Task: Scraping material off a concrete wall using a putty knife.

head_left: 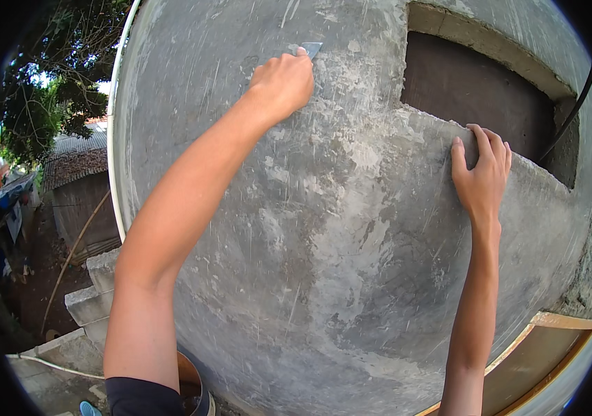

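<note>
My left hand reaches high up a grey plastered wall and is closed around a small metal scraper. Only the scraper's blade tip shows above my fingers, pressed flat against the plaster. My right hand grips the lower ledge of a dark recessed opening in the wall, fingers hooked over the edge. Both forearms rise from the lower edge of the picture.
A white pipe runs down the wall's left edge. Below left lie concrete steps, a tiled roof, trees and dirt ground far down. A round bucket rim sits by my left arm. A wooden frame is at lower right; a black cable hangs at upper right.
</note>
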`<state>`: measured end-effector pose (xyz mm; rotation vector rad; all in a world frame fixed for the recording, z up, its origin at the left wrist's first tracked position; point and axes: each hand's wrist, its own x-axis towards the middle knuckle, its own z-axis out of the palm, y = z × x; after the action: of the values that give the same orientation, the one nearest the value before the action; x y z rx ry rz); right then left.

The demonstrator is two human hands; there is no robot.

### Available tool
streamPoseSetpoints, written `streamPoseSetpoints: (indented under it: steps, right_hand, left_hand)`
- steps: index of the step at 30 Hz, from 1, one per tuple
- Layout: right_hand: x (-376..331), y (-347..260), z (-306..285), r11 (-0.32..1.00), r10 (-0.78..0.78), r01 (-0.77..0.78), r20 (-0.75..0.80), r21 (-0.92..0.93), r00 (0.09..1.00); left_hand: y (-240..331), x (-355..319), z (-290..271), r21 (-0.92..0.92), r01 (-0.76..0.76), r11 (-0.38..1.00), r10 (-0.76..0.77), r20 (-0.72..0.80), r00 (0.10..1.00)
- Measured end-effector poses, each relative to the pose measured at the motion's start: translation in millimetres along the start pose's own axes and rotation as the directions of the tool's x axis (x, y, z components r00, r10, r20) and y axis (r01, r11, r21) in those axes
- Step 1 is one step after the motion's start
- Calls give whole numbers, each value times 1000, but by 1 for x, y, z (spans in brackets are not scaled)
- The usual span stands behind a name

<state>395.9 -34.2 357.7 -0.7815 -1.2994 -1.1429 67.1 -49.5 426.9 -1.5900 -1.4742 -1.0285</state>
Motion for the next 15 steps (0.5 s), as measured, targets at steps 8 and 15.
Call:
streamPoseSetpoints:
  steps: [8,15]
  right_hand:
    - [0,2,-3,1000,9,-9,34,-6,999]
    - [-1,8,-7,999,32,-33,57,13,998]
  left_hand:
    - [17,-20,3,-12,-17,1000,18,70,997]
    - [20,-31,10,-12,15,1000,-13,114,993]
